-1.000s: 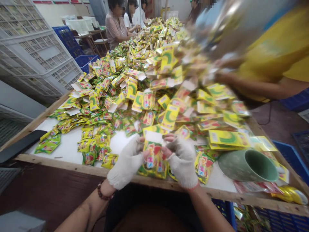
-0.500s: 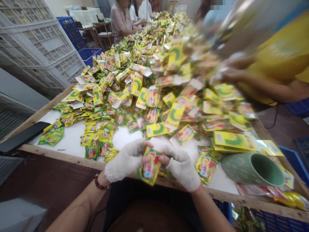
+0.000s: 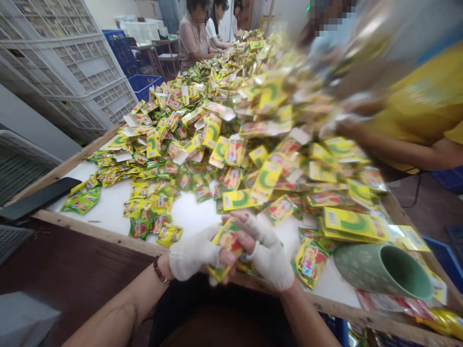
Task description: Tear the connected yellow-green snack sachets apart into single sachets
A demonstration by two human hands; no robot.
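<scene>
At the table's front edge, a yellow-green printed candy packet (image 3: 227, 235) is between my two hands. My left hand (image 3: 197, 251), in a white fingerless glove, grips its lower left side with the thumb across the front. My right hand (image 3: 270, 254), gloved likewise, has its fingers curled over the packet's upper right part, partly hiding the print. Under the right hand, part of another packet shows. To the right lies a similar packet (image 3: 310, 262), flat on the white tabletop. Smaller wrapped packets (image 3: 170, 234) are by my left wrist.
A large heap of yellow boxes and packets (image 3: 217, 144) covers the table. A green cup (image 3: 361, 270) lies on its side at right, near flat yellow boxes (image 3: 356, 224). White crates (image 3: 90, 72) stand left. A person in yellow (image 3: 427, 106) works at right; others sit farther back.
My fingers have shifted on the packet: the right fingers now reach over its top, and the left thumb has slid lower. The view has tilted slightly.
</scene>
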